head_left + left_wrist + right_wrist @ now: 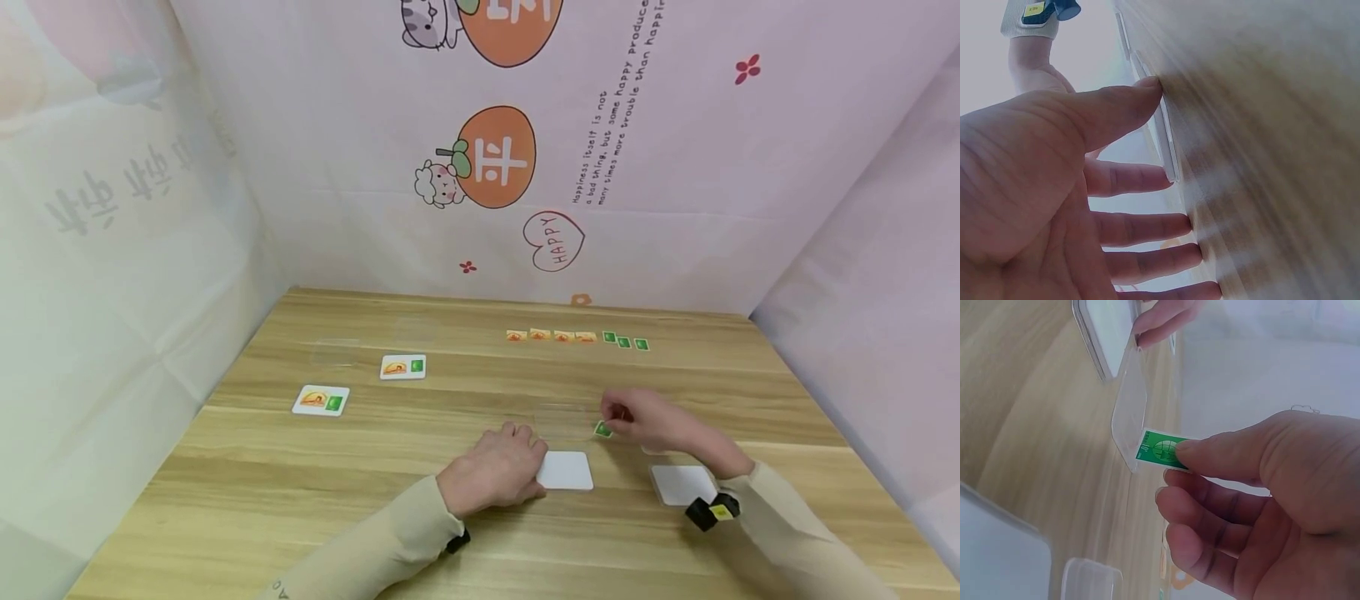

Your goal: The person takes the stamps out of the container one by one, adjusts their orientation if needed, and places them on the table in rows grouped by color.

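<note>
Pinching a green stamp (1159,449) between thumb and fingers of the right hand (651,421), right of a clear plastic cover (561,421). Resting the left hand (495,468), fingers fairly straight, against the left edge of a white card (567,471) just on the near side of that cover. Holding the hands apart from each other.

Seen only from the right wrist: a pale-lined globe on the green stamp, beside small print too blurred to read. Seen only from the left wrist: thumb and forefinger against the white card's rim, with the other fingertips seemingly on the wood. Seen whole only from the head: four orange stamps (562,337) and three green stamps (624,342) in a far row, right of middle; on the left, two stamped cards (321,401), each with one orange and one green stamp.

Partly hidden behind the right wrist and its black wrist device (703,513), a second white card (681,485) at near right, cut off in the right wrist view. Too small to make out, the orange stamps' pictures. Impossible to tell whether touching or apart, green stamp and cover.
</note>
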The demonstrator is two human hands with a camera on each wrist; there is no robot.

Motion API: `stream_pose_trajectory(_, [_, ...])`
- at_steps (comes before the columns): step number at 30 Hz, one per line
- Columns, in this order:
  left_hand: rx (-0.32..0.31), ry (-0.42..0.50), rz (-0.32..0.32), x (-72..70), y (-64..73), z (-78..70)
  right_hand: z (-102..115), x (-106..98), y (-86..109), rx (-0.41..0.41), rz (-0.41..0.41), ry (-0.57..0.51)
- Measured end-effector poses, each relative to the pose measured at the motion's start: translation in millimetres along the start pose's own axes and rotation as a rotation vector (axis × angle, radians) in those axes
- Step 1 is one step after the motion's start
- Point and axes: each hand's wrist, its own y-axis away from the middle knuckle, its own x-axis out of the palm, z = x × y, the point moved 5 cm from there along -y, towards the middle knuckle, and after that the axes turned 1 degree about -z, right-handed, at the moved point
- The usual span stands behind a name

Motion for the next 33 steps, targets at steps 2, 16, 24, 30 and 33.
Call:
stream_pose_trajectory(2, [0.001, 0.005, 0.0, 0.1, -0.1, -0.2, -1, -2, 0.4, 0.008, -0.002, 0.001])
stream_pose_trajectory(16, [0.001, 0.017, -0.002, 2.1, -1.1, -0.1, -15, -17, 0.2, 0.015, -0.04, -0.022])
stream_pose_trajectory(24, [0.002, 0.015, -0.004, 2.9, -1.4, -0.4, -17, -25, -2.8, 0.031, -0.05, -0.025])
stream_pose_trajectory(30, [-0.001, 0.011, -0.001, 2.5, -1.1, 0.0, -22, -30, -6.9, 0.03, -0.059, -0.004])
stream_pose_trajectory(33, [-0.003, 0.012, 0.001, 2.3, -1.1, -0.3, -27, -31, -9.1, 0.05, -0.051, -0.006])
